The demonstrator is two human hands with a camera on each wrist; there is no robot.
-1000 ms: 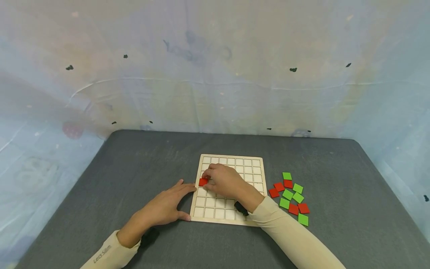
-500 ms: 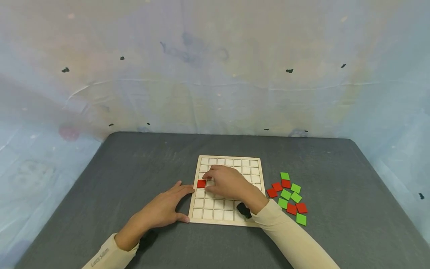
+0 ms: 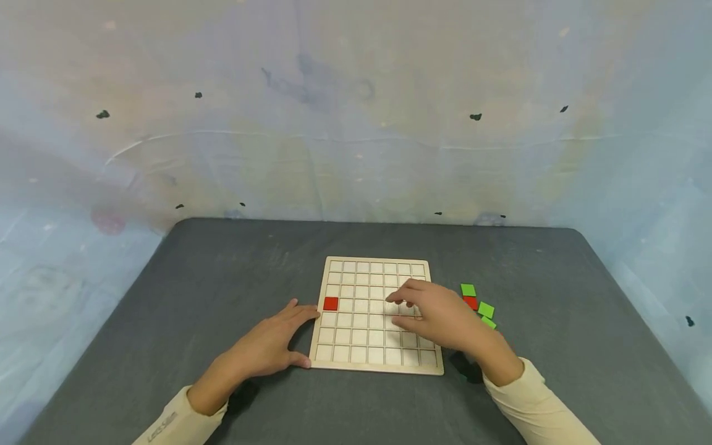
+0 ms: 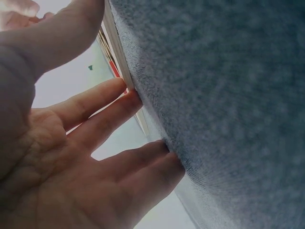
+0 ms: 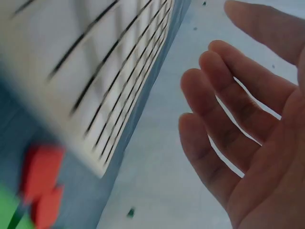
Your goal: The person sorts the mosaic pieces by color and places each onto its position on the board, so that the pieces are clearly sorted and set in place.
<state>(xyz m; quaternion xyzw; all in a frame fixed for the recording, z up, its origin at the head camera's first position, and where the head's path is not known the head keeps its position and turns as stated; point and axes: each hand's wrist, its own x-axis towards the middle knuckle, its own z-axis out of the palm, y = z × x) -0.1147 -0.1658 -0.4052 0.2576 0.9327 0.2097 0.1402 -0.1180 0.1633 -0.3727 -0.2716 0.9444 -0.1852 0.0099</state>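
Note:
A pale wooden grid board lies on the dark table in the head view. One red square tile fills a cell in its leftmost column. My left hand rests beside the board's left side, fingertips and thumb right at the edge, fingers spread; the left wrist view shows those fingers against the board's side. Over the right part of the board hovers my right hand, fingers loosely bent with nothing between them. The right wrist view shows its fingers apart, away from the board.
Right of the board lie loose green tiles and red tiles, several hidden behind my right hand and wrist. The grey table reaches back to a pale patterned cloth.
My right hand has left the red tile on the board and moved right toward the loose tiles. The left hand has stayed at the board's edge. The head view has shifted slightly.

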